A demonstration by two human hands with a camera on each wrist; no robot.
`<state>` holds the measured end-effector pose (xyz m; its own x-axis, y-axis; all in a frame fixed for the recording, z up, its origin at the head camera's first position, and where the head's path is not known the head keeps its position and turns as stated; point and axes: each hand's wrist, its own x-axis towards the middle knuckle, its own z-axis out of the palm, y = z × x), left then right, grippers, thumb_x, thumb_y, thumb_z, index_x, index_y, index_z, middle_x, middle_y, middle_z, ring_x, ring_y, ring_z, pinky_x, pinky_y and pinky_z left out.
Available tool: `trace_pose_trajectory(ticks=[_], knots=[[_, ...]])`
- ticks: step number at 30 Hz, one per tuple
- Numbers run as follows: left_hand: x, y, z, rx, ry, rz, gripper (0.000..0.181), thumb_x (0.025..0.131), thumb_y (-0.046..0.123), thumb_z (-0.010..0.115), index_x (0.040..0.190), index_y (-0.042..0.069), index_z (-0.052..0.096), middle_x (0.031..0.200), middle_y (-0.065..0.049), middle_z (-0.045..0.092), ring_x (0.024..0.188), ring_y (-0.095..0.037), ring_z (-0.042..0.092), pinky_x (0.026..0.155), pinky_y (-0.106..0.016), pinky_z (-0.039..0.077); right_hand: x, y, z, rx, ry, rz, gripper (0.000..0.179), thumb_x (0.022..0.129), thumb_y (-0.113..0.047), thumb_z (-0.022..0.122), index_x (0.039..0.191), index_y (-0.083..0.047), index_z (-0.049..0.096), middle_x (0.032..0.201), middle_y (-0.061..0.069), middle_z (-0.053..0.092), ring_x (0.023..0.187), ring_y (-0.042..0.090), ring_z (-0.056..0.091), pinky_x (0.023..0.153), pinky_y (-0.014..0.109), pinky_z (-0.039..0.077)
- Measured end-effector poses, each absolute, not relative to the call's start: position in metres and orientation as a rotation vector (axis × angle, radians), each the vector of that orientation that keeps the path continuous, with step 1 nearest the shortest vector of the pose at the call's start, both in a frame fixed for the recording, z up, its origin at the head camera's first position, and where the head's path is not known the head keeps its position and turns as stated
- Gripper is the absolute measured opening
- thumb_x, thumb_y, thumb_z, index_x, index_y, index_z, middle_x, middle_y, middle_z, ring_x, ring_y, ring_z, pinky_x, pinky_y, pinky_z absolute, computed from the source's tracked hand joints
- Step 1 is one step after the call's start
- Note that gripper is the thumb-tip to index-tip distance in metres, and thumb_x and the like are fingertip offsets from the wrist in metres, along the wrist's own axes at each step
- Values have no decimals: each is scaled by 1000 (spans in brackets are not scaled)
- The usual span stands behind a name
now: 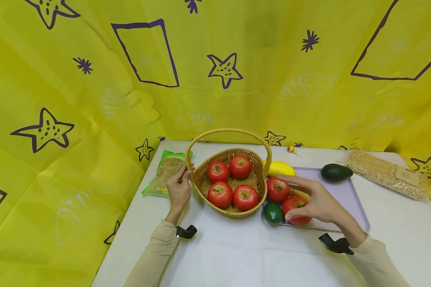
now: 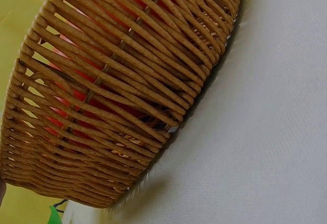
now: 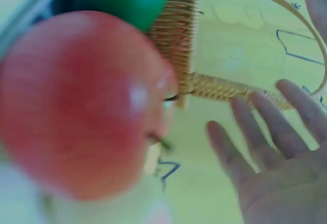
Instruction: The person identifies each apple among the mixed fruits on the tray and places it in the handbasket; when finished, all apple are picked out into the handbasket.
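Observation:
My left hand [image 1: 179,189] pinches the left side of a wicker basket [image 1: 233,214] where its arched handle [image 1: 230,130] meets the rim. Several red apples [image 1: 220,194] lie inside the basket. The woven side [image 2: 112,81] fills much of the left wrist view, with red showing through the gaps. Over the left part of a pale lilac tray [image 1: 344,207] hovers my right hand [image 1: 317,201], thumb and fingers spread around a red apple [image 1: 297,210]. In the right wrist view the fingers are apart from that apple [image 3: 76,101]. Beside it are another apple [image 1: 278,189] and a dark green fruit [image 1: 273,213].
A yellow fruit [image 1: 281,168] lies at the tray's back left, and a dark avocado [image 1: 337,172] at its back right. A bag of grains [image 1: 386,173] is on the right, a green-edged packet [image 1: 167,173] on the left. A lollipop [image 1: 292,150] lies at the back.

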<state>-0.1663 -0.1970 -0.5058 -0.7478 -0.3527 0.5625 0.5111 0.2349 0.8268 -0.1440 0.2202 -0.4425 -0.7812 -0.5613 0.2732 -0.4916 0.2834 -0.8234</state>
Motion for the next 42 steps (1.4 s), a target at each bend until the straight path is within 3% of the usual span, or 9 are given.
trace_pose_trajectory(ticks=[5, 10, 16, 19, 22, 25, 29, 34, 42], knots=[[-167, -196, -505, -156, -1822, -1594, 31, 99, -9, 66, 130, -16, 66, 115, -36, 72, 105, 0, 74, 91, -16, 60, -122, 234, -458, -987, 2487, -1679, 98, 59, 6, 101, 147, 4, 59, 154, 7, 61, 143, -4, 48, 115, 10, 40], [-166, -197, -505, -158, -1832, -1590, 32, 101, -6, 66, 131, -16, 65, 116, -34, 73, 106, -3, 75, 92, -18, 60, -107, 246, -470, -933, 2635, -1722, 104, 53, 8, 102, 148, 2, 59, 153, -4, 62, 145, -3, 47, 117, 7, 35], [-164, -197, -506, -150, -1838, -1560, 32, 100, -7, 66, 130, -18, 65, 113, -35, 73, 106, -45, 74, 92, -18, 60, -98, 253, -483, -851, 2806, -1668, 109, 49, 2, 105, 148, -1, 60, 152, 0, 63, 143, -7, 48, 113, 5, 37], [-165, -197, -505, -150, -1841, -1549, 31, 100, -7, 66, 129, -18, 65, 111, -35, 74, 105, -52, 71, 91, -17, 60, -94, 255, -489, -820, 2840, -1649, 109, 49, 1, 106, 148, -2, 61, 152, -1, 64, 141, -9, 48, 109, 4, 40], [-165, -197, -504, -153, -1841, -1548, 31, 100, -6, 67, 129, -18, 65, 111, -34, 74, 105, -45, 74, 91, -17, 60, -92, 256, -493, -800, 2848, -1637, 108, 50, 0, 106, 148, -2, 61, 151, -2, 64, 139, -9, 50, 107, 4, 42], [-164, -197, -504, -143, -1850, -1540, 31, 100, -6, 67, 129, -17, 66, 110, -33, 75, 106, -21, 78, 90, -16, 60, -91, 255, -498, -788, 2850, -1638, 108, 49, 0, 106, 148, -2, 61, 151, -3, 64, 136, -9, 52, 105, 3, 43], [-163, -196, -505, -121, -1859, -1535, 31, 99, -7, 67, 129, -16, 66, 109, -33, 75, 102, 6, 72, 88, -14, 59, -89, 250, -503, -785, 2851, -1648, 108, 49, -2, 106, 147, -2, 62, 149, -9, 64, 133, -10, 53, 102, 2, 45], [-163, -195, -506, -112, -1850, -1543, 31, 98, -12, 67, 128, -18, 66, 109, -35, 74, 101, 10, 70, 87, -12, 59, -88, 244, -508, -738, 2916, -1613, 106, 48, -6, 108, 144, -4, 65, 144, -14, 66, 125, -9, 54, 98, 1, 46], [-157, -188, -489, -121, -1846, -1511, 29, 98, -15, 64, 125, -24, 62, 107, -40, 71, 101, 9, 69, 87, -10, 58, -91, 234, -509, -674, 3027, -1448, 104, 50, -12, 108, 145, -7, 65, 138, 15, 65, 127, -19, 41, 98, -5, 37]])
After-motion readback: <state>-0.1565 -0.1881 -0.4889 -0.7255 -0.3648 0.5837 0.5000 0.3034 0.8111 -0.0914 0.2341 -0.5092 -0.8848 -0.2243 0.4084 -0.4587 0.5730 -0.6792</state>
